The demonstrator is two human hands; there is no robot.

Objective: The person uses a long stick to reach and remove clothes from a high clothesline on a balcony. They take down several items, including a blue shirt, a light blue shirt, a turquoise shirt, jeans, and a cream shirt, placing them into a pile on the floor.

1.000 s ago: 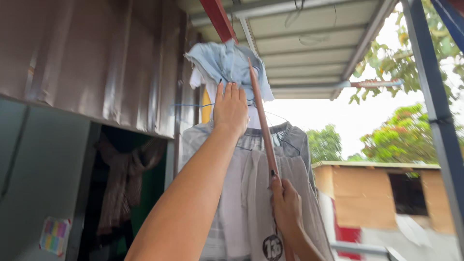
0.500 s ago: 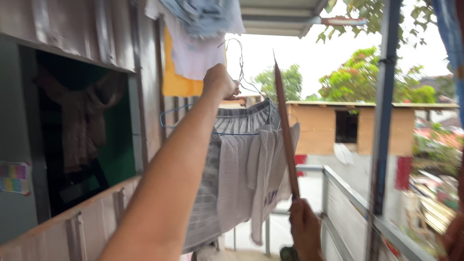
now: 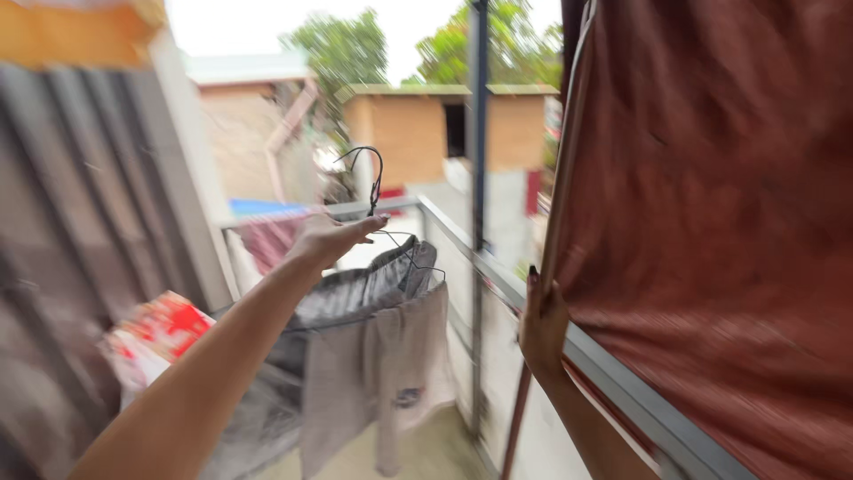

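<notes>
Head view, heavily motion-blurred. My left hand (image 3: 330,238) is stretched out ahead at about the level of the railing, fingers pinched on the neck of a wire hanger (image 3: 378,200) just below its hook. The hook points up and is free of any line, so the whole load hangs from my grip alone. Held by the neck this way, the hanger stays roughly level and the clothes do not slide off.

On the hanger hang grey striped shorts (image 3: 355,298) and a pale grey garment (image 3: 404,373) draped beside them, both hanging below my hand and to the near side of the metal railing (image 3: 498,284). The arm is extended, which keeps the clothes away from my body.

My right hand (image 3: 542,324) is lower and to the right, closed around a thin reddish-brown pole (image 3: 555,209) that stands nearly upright, leaning slightly right at the top. The grip sits low on the shaft, near the railing, so the long upper part stays under control. Its top end runs out of view.

The hands are well apart. A large rust-red cloth (image 3: 711,222) hangs at right, just behind the pole. At left are a corrugated metal wall (image 3: 98,196) and a blurred red and white item (image 3: 160,329). Beyond the railing stand a low brick building (image 3: 418,133) and trees.
</notes>
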